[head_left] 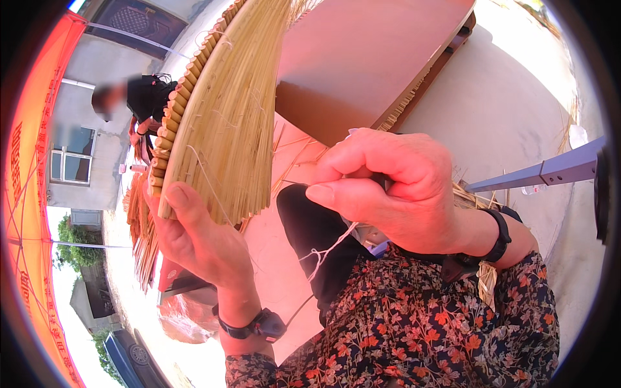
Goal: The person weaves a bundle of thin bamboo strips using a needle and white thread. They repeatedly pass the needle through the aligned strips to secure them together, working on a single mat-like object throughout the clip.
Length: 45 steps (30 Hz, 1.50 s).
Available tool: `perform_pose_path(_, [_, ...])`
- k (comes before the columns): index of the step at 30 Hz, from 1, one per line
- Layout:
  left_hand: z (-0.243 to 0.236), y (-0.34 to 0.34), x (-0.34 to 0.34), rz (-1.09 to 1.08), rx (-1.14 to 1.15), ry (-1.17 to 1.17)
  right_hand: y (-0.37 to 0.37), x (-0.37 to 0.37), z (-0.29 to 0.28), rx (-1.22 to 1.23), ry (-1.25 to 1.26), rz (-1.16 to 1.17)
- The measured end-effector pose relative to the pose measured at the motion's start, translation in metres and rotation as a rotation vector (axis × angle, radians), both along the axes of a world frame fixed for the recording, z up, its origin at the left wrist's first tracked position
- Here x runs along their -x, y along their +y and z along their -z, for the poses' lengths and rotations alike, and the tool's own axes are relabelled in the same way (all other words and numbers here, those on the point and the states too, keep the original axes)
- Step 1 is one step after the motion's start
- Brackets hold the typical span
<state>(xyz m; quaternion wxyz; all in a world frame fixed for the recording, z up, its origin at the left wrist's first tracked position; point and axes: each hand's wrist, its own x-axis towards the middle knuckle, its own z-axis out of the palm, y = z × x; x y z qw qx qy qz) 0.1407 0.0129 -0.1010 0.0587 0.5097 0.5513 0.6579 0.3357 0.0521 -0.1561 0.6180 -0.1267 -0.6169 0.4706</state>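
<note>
A long row of pale straw stalks [226,123], stitched side by side with thin thread, fans out at the upper left. My left hand [200,239] grips its near end, thumb on the front face and fingers behind. A loose strand of thread curves down over the stalks. To the right, my right hand [394,187] is closed in a pinch, apart from the row. White thread [323,255] trails out below that hand, twisted and slack over my lap. Whether a needle sits between the fingertips is hidden.
A large board-like panel [369,58] stands ahead, with loose stalks around its foot. A grey-blue metal bar [537,172] juts in from the right. Reddish stalks [139,226] are heaped at left. Another person [145,103] works at the far left beside an orange canopy [32,194].
</note>
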Motion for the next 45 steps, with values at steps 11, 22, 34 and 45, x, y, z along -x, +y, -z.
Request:
perform_pose_path(11, [-0.009,-0.017,0.004,-0.021,-0.039,-0.047,0.022,0.068,-0.028,-0.159,0.089,-0.020])
perform_pose_path(22, [-0.012,-0.011,0.005,-0.051,-0.099,-0.155,0.010,0.085,-0.046,0.056,0.073,-0.124])
perform_pose_path(34, [-0.013,-0.009,0.002,0.006,-0.113,-0.126,0.015,0.080,-0.039,0.024,0.101,-0.141])
perform_pose_path(45, [-0.009,-0.010,0.007,-0.066,-0.066,-0.028,0.010,0.074,-0.044,0.039,0.074,-0.089])
